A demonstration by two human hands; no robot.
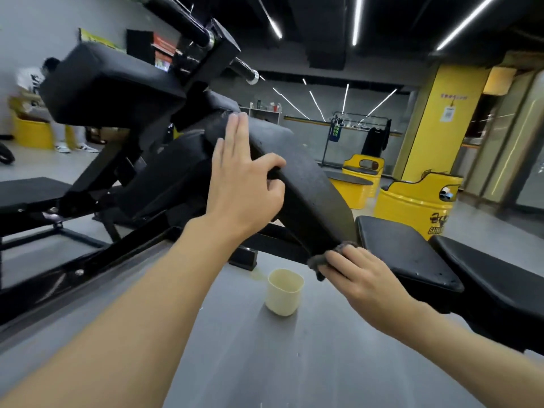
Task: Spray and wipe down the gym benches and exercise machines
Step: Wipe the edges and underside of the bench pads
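Note:
A black curved back pad [306, 187] of an exercise machine slopes down through the middle of the view. My left hand [244, 184] holds its left edge, thumb hooked over the rim and fingers straight along the side. My right hand [359, 275] grips a dark grey cloth [323, 260] and presses it against the pad's lower end. A black seat pad [403, 248] lies just right of that hand. Higher on the left sits another black pad [100, 83] on the machine's black frame [206, 54].
A cream plastic cup [285, 291] stands on the grey floor below the pad. Yellow barrel seats [412, 201] and a yellow pillar [435, 119] are at the right. A flat black bench [26, 192] is at the left. A person [38, 81] stands far left.

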